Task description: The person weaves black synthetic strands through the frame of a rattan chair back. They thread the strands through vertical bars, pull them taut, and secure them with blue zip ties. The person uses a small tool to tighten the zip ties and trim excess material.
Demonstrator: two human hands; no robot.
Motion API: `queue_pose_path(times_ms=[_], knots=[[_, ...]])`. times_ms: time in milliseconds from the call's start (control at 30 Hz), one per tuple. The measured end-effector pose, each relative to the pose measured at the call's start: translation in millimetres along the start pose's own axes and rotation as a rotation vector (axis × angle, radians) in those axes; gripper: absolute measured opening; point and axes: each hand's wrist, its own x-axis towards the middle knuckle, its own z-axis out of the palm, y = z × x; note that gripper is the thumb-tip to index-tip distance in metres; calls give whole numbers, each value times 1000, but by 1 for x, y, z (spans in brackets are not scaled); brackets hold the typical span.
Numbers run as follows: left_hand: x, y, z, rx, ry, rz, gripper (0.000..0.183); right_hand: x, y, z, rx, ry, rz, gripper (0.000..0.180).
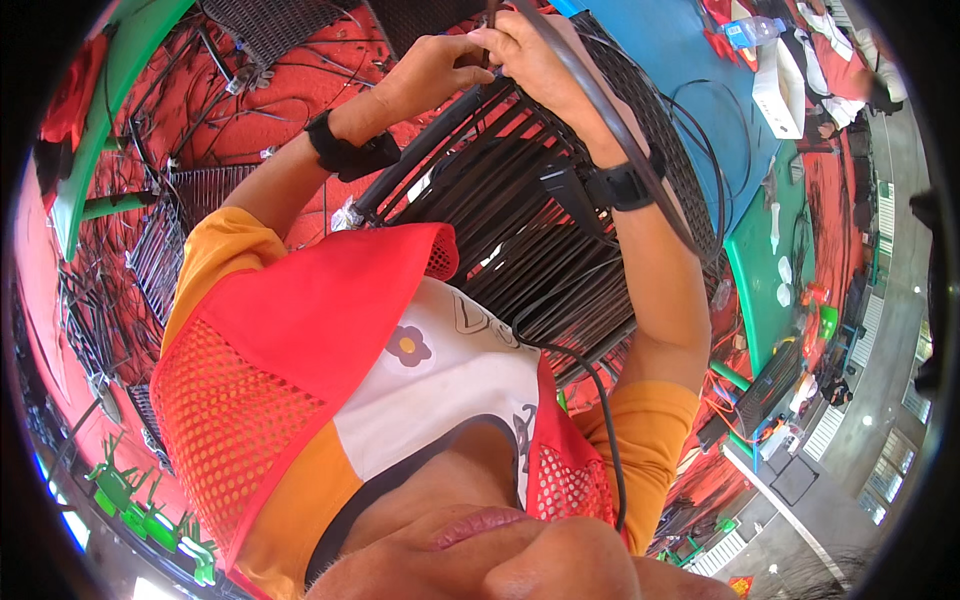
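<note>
Before me is a dark frame (431,154) with a black woven side (667,142) and rows of dark strips (525,247) strung across it. At its far end my left hand (431,71) pinches a thin dark strip (491,11) between thumb and fingertips. My right hand (536,64) grips the strip just above, its fingers close to the left ones. What lies under the fingertips is partly hidden. A broad glossy brown strip (592,90) bends over my right forearm. Black bands with boxy units sit on the left wrist (349,146) and the right wrist (622,186).
A blue tabletop (652,52) on the right holds a looped black cord, a plastic bottle (754,32) and a white box (780,94). Green tabletops (765,277) stand beyond it and at left. Loose strips litter the red floor covering (300,64). Green chairs (142,517) are at lower left.
</note>
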Motion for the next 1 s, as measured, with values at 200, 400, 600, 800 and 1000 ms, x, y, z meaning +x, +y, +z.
queue_pose_path(times_ms=[200, 400, 600, 800, 1000], knots=[[-3, -7, 27, -159, 279, 65, 18, 5, 8, -2, -98, -75, -8, 27], [2, -18, 40, -276, 382, 112, 10, -31, 18, -6, -10, 16, 121, 38], [-1, -16, 44, -213, 347, 96, 14, -75, 17, -4, 400, 113, 388, 23], [-8, -11, 50, -125, 376, 107, 14, -120, 12, 8, 610, 325, 564, 25], [-6, -11, 51, -173, 458, 224, 16, -155, 10, 23, 657, 319, 670, 26]])
